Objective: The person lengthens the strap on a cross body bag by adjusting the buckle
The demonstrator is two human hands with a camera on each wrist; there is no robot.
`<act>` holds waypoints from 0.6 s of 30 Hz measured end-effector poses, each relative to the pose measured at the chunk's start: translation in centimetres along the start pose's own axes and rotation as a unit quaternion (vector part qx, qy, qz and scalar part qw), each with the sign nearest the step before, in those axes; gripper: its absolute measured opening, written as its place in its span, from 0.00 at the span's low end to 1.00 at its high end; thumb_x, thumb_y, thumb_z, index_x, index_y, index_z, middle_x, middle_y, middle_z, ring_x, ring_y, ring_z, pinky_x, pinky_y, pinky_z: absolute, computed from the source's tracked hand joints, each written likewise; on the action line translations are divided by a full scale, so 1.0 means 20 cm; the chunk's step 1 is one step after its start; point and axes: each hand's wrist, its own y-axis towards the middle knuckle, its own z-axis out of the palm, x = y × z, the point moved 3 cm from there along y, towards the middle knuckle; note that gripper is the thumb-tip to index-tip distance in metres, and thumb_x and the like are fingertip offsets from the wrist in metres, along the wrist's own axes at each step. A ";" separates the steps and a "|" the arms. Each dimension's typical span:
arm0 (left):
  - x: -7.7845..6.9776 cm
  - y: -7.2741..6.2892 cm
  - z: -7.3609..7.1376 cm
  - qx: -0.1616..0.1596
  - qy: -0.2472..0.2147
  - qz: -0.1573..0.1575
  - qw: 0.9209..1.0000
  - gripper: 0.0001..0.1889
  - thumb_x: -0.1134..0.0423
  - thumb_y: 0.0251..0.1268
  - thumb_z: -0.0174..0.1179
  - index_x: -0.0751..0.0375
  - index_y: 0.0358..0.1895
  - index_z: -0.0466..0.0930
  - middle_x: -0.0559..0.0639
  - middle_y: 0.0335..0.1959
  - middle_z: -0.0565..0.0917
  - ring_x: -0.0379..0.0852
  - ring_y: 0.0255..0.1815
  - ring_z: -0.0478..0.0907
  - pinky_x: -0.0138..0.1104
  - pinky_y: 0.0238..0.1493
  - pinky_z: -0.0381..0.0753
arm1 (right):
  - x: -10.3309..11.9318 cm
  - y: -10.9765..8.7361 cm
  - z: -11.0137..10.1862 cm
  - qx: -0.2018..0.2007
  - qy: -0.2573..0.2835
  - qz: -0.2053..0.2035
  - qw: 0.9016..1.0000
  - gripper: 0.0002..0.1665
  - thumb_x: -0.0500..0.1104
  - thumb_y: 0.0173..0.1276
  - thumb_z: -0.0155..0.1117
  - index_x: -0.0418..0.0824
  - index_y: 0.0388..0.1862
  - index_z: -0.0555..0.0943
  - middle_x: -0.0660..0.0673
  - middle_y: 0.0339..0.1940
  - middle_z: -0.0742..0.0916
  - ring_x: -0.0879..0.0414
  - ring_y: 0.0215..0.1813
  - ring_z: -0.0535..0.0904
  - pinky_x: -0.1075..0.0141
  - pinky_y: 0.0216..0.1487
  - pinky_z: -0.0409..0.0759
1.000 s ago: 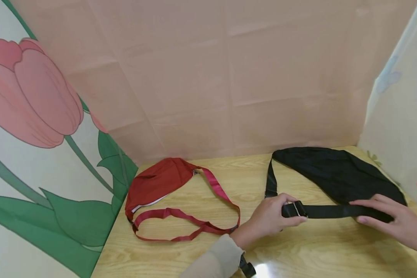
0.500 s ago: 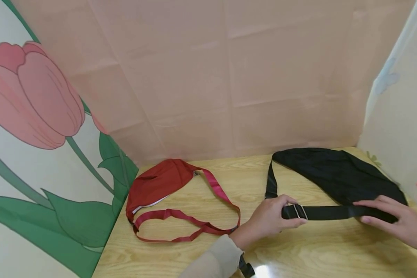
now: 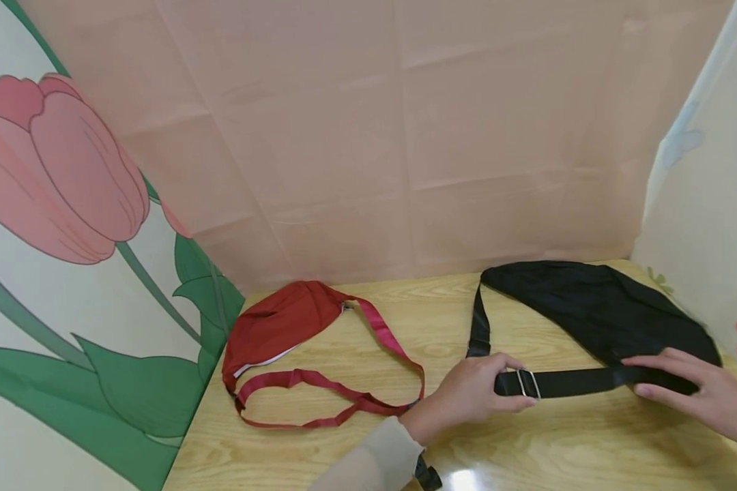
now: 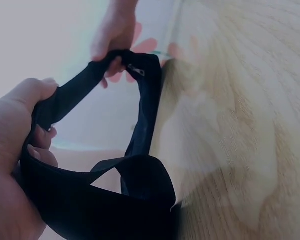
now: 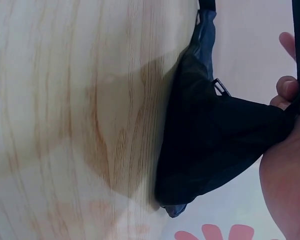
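Note:
A black waist bag (image 3: 589, 307) lies at the right of the table, its black strap (image 3: 580, 383) drawn out in front of it. My left hand (image 3: 475, 392) pinches the strap beside a metal slide buckle (image 3: 528, 384). At the bag's right end, my right hand (image 3: 690, 385) grips the strap where it meets the bag. In the left wrist view the strap (image 4: 72, 97) runs in a loop between both hands. The right wrist view has the bag's body (image 5: 210, 145) resting on the table, its end raised at my right hand (image 5: 290, 165).
A red waist bag (image 3: 282, 324) with its looped red strap (image 3: 338, 389) lies left on the wooden table (image 3: 221, 450). A black plastic clip (image 3: 428, 476) hangs below my left forearm. Pink sheeting (image 3: 344, 136) stands behind, with flower-patterned sheets at both sides.
My left hand has shifted slightly down and left with the strap. The slide buckle's metal bars have turned into clearer view. My right hand has barely moved, and the red bag lies still.

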 end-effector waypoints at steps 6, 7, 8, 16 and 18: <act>0.02 -0.01 0.00 0.028 0.039 0.002 0.999 0.27 0.35 0.63 0.63 0.38 0.63 0.76 0.30 0.54 0.83 0.23 0.48 0.77 0.17 0.45 0.73 | 0.02 -0.02 0.02 0.006 -0.004 -0.016 1.000 0.22 0.48 0.57 0.81 0.55 0.51 0.87 0.62 0.32 0.78 0.68 0.34 0.68 0.73 0.31 0.62; 0.02 -0.01 0.00 0.037 0.048 -0.002 0.998 0.28 0.34 0.63 0.63 0.37 0.63 0.76 0.29 0.55 0.82 0.22 0.48 0.77 0.18 0.45 0.73 | 0.03 -0.02 0.02 0.006 -0.007 -0.022 1.000 0.22 0.48 0.55 0.81 0.56 0.51 0.87 0.62 0.33 0.78 0.69 0.35 0.69 0.75 0.32 0.63; 0.03 -0.01 -0.01 0.046 0.060 -0.006 0.997 0.28 0.33 0.63 0.63 0.36 0.64 0.75 0.28 0.55 0.82 0.22 0.47 0.77 0.18 0.45 0.73 | 0.03 -0.02 0.02 0.009 -0.011 -0.025 1.000 0.22 0.49 0.55 0.82 0.58 0.50 0.87 0.63 0.34 0.79 0.70 0.36 0.70 0.76 0.33 0.63; 0.07 -0.06 0.00 0.069 0.139 -0.005 0.988 0.24 0.31 0.61 0.62 0.34 0.57 0.78 0.26 0.47 0.84 0.21 0.37 0.77 0.21 0.34 0.73 | 0.01 -0.05 0.03 0.076 -0.041 0.009 0.996 0.24 0.59 0.52 0.81 0.59 0.48 0.86 0.52 0.46 0.86 0.80 0.44 0.70 0.72 0.37 0.72; 0.10 -0.08 -0.01 0.065 0.155 0.004 0.986 0.21 0.32 0.63 0.62 0.35 0.53 0.81 0.26 0.42 0.84 0.21 0.33 0.75 0.21 0.30 0.71 | 0.01 -0.06 0.04 0.087 -0.048 0.005 0.995 0.25 0.59 0.50 0.81 0.56 0.47 0.86 0.54 0.44 0.87 0.79 0.44 0.71 0.72 0.37 0.74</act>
